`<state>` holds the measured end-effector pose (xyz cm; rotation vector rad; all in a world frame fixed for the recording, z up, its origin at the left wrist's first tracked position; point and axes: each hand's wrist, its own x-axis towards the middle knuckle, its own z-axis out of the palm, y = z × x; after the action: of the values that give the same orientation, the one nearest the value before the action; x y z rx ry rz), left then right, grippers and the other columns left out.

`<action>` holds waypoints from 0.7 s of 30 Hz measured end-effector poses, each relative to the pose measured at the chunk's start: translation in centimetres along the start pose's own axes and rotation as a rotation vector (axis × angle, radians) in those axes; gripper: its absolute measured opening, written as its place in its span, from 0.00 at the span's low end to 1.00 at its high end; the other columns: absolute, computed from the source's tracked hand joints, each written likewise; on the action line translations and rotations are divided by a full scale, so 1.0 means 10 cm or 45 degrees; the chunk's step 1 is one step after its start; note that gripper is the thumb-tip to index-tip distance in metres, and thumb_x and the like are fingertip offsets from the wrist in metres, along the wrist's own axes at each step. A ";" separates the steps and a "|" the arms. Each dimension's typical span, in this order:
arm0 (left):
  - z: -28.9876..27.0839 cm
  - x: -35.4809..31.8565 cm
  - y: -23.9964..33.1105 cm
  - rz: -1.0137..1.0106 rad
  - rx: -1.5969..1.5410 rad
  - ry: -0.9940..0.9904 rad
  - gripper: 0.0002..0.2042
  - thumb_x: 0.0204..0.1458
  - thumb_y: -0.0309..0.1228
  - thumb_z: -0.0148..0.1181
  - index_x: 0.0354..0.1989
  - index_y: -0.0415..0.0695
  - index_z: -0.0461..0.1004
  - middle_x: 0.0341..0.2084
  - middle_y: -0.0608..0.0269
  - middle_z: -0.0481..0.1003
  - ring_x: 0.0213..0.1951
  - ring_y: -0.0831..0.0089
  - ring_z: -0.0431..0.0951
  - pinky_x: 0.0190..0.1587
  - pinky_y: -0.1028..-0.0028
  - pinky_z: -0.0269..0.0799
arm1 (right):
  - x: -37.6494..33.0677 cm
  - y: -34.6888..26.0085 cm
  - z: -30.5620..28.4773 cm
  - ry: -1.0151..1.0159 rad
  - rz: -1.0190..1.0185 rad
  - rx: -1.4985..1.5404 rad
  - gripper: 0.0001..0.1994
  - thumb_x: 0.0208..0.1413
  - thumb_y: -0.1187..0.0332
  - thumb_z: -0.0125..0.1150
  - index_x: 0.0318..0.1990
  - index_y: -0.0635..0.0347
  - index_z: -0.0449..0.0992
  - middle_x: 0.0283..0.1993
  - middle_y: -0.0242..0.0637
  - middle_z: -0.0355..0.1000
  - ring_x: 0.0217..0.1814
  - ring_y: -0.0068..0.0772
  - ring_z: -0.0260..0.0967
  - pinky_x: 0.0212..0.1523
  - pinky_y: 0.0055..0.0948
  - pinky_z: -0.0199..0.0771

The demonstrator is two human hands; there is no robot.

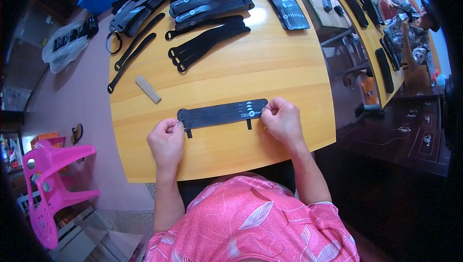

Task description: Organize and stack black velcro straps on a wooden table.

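Note:
A long black fabric strap band (219,114) lies flat across the near part of the wooden table (270,78), with two short tabs hanging off its near edge. My left hand (166,139) pinches its left end. My right hand (282,118) pinches its right end, fingers curled over the edge. Both hands hold the band stretched between them.
Stacks of similar black bands (210,0) and loose black straps (205,42) fill the far half of the table, with a flat packaged band (283,2) at the far right. A small grey block (147,89) lies left. A pink plastic chair (50,185) stands at left. Another person (410,30) sits at a second table.

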<state>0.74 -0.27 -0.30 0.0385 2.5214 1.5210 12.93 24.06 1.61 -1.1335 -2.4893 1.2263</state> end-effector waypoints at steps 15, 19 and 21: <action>-0.08 0.00 0.25 0.275 0.506 -0.094 0.05 0.46 0.26 0.63 0.27 0.38 0.76 0.14 0.57 0.72 0.19 0.65 0.74 0.26 0.67 0.70 | 0.21 -0.20 -0.32 -0.355 0.138 -0.508 0.14 0.45 0.58 0.61 0.29 0.61 0.82 0.28 0.54 0.76 0.32 0.49 0.77 0.40 0.42 0.77; -0.18 0.01 0.18 0.306 0.673 -0.062 0.08 0.46 0.29 0.66 0.29 0.38 0.76 0.14 0.57 0.72 0.19 0.63 0.75 0.27 0.66 0.70 | 0.17 -0.13 -0.35 -0.376 0.089 -0.384 0.11 0.52 0.63 0.64 0.27 0.63 0.80 0.20 0.42 0.75 0.22 0.31 0.73 0.27 0.30 0.72; -0.27 0.02 0.14 0.202 0.563 -0.056 0.09 0.50 0.31 0.65 0.33 0.37 0.76 0.18 0.57 0.75 0.22 0.66 0.76 0.28 0.66 0.70 | 0.13 -0.12 -0.43 -0.428 0.107 -0.302 0.11 0.53 0.65 0.64 0.27 0.64 0.79 0.20 0.42 0.75 0.23 0.30 0.73 0.27 0.31 0.72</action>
<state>-0.09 -1.99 2.11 0.3383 2.8205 0.9638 13.20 27.12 5.05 -1.1795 -2.9300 1.2605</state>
